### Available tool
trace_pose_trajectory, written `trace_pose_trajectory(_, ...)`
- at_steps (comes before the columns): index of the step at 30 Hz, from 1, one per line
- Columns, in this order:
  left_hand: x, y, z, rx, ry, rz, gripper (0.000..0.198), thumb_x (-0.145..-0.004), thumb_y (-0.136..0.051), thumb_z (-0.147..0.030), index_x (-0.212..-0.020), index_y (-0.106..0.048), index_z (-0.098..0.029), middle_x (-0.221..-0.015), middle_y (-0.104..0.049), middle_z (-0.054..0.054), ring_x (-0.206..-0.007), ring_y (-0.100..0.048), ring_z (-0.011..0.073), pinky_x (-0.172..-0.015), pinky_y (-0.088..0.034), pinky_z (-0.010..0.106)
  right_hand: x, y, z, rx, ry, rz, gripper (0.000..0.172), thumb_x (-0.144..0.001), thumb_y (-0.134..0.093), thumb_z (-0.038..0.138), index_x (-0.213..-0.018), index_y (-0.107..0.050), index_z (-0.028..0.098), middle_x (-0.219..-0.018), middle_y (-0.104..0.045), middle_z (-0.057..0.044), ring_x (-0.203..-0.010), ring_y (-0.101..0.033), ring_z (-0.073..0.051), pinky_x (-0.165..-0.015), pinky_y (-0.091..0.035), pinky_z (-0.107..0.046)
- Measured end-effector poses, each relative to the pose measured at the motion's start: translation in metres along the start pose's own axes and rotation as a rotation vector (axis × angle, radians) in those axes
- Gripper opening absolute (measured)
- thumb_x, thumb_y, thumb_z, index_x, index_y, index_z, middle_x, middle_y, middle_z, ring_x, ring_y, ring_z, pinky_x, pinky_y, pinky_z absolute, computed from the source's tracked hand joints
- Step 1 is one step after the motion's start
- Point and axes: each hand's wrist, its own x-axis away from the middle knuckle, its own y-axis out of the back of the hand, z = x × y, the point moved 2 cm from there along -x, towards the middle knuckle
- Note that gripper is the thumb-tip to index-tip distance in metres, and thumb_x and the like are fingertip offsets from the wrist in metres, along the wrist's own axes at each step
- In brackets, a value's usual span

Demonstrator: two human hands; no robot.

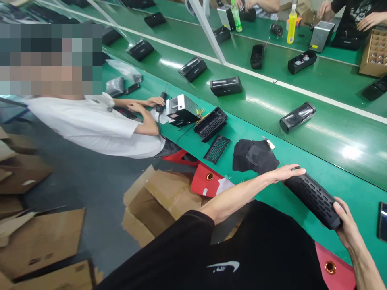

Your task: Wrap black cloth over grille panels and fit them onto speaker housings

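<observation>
Slotted casing (314, 197), near R, is looking matt, like plastic. Belt (263, 102), far side, is looking smooth + v. glossy, reflecting lights. Worktop (364, 211) is looking smooth, less shiny. Sheets (255, 157), ctr, are looking matt, prob. cloth. Clear bag (125, 69), far L, is showing crinkly plastic. Carton (45, 241), near L, is showing dull cardboard. Grommet (330, 267), near R, is looking like shiny metal.

I count the wearer's two bare hands, one left hand (286, 173) and one right hand (346, 223), and one long black slotted plastic casing (313, 197) between them. Besides these I get one flat black slotted grille (217, 149), one green plastic bottle (236, 17), one yellow plastic bottle (292, 26), three silver-faced boxy devices (183, 112) and one dark phone (382, 221). The thin black sheets (256, 156) overlap too much to count.
</observation>
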Motion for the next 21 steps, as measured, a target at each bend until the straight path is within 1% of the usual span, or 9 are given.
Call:
trace_pose_trajectory(2,-0.003,0.000,0.004,-0.001,0.033,0.056,0.102,-0.074,-0.079,-0.075,-0.159,-0.051,-0.028,-0.173,-0.039,0.011,-0.157,-0.040,0.0386,-0.126,-0.037,0.055,-0.004,0.000,-0.011,-0.030,-0.082,0.020,0.085,-0.058,-0.093,0.070,-0.127,-0.064,0.028,-0.106,-0.070,-0.004,-0.077,-0.064,-0.023,-0.068,-0.061,-0.042)
trace_pose_trajectory(3,-0.004,-0.001,0.006,0.010,0.018,0.068,0.102,-0.073,-0.082,-0.072,-0.160,-0.050,-0.028,-0.173,-0.039,0.011,-0.157,-0.040,0.0377,-0.127,-0.036,0.054,-0.005,0.000,-0.016,-0.046,-0.107,0.031,0.083,-0.060,-0.092,0.070,-0.126,-0.065,0.028,-0.106,-0.070,-0.004,-0.077,-0.064,-0.023,-0.068,-0.062,-0.043)
trace_pose_trajectory(5,-0.006,-0.002,0.010,0.019,-0.047,0.043,0.101,-0.072,-0.085,-0.065,-0.159,-0.051,-0.027,-0.172,-0.041,0.011,-0.158,-0.040,0.0356,-0.129,-0.034,0.050,-0.006,0.002,-0.025,-0.084,-0.123,0.044,0.084,-0.061,-0.092,0.069,-0.130,-0.064,0.029,-0.112,-0.069,-0.005,-0.080,-0.065,-0.023,-0.070,-0.063,-0.045)
trace_pose_trajectory(9,-0.011,-0.004,0.015,-0.040,-0.109,-0.036,0.095,-0.075,-0.082,-0.065,-0.156,-0.055,-0.023,-0.162,-0.054,0.012,-0.149,-0.050,0.0363,-0.126,-0.037,0.049,-0.005,0.003,-0.036,-0.112,-0.051,0.048,0.100,-0.058,-0.099,0.057,-0.145,-0.056,0.034,-0.136,-0.063,-0.007,-0.094,-0.068,-0.026,-0.077,-0.065,-0.047)
trace_pose_trajectory(11,-0.012,-0.003,0.014,-0.059,-0.100,-0.045,0.097,-0.075,-0.082,-0.067,-0.157,-0.055,-0.024,-0.161,-0.055,0.012,-0.149,-0.051,0.0369,-0.125,-0.038,0.050,-0.003,0.001,-0.039,-0.100,-0.022,0.042,0.099,-0.059,-0.098,0.057,-0.145,-0.056,0.032,-0.138,-0.062,-0.009,-0.097,-0.069,-0.028,-0.078,-0.065,-0.048)
trace_pose_trajectory(13,-0.011,0.000,0.011,-0.032,-0.094,0.019,0.104,-0.073,-0.085,-0.067,-0.162,-0.048,-0.026,-0.166,-0.049,0.012,-0.152,-0.047,0.0371,-0.125,-0.039,0.050,-0.002,0.000,-0.043,-0.092,-0.032,0.038,0.094,-0.063,-0.095,0.061,-0.143,-0.058,0.029,-0.137,-0.063,-0.010,-0.098,-0.070,-0.030,-0.077,-0.066,-0.049)
trace_pose_trajectory(16,-0.004,0.004,0.004,0.011,-0.123,0.162,0.122,-0.066,-0.093,-0.061,-0.169,-0.035,-0.028,-0.168,-0.044,0.013,-0.152,-0.047,0.0380,-0.121,-0.045,0.048,-0.004,0.001,-0.051,-0.121,-0.093,0.091,0.089,-0.070,-0.090,0.065,-0.144,-0.057,0.029,-0.141,-0.063,-0.012,-0.102,-0.072,-0.033,-0.079,-0.065,-0.052)
trace_pose_trajectory(19,-0.001,0.007,0.000,0.011,-0.168,0.181,0.124,-0.065,-0.095,-0.058,-0.169,-0.035,-0.027,-0.163,-0.051,0.014,-0.146,-0.053,0.0382,-0.117,-0.048,0.047,-0.012,0.007,-0.061,-0.150,-0.107,0.145,0.090,-0.066,-0.094,0.059,-0.143,-0.057,0.029,-0.144,-0.064,-0.012,-0.110,-0.072,-0.036,-0.087,-0.064,-0.053)
trace_pose_trajectory(21,-0.006,0.008,-0.001,0.010,-0.178,0.155,0.120,-0.066,-0.093,-0.060,-0.167,-0.038,-0.027,-0.159,-0.055,0.013,-0.142,-0.056,0.0376,-0.117,-0.047,0.048,-0.022,0.011,-0.064,-0.143,-0.120,0.123,0.093,-0.060,-0.098,0.056,-0.139,-0.060,0.027,-0.138,-0.068,-0.012,-0.109,-0.072,-0.036,-0.088,-0.064,-0.052)
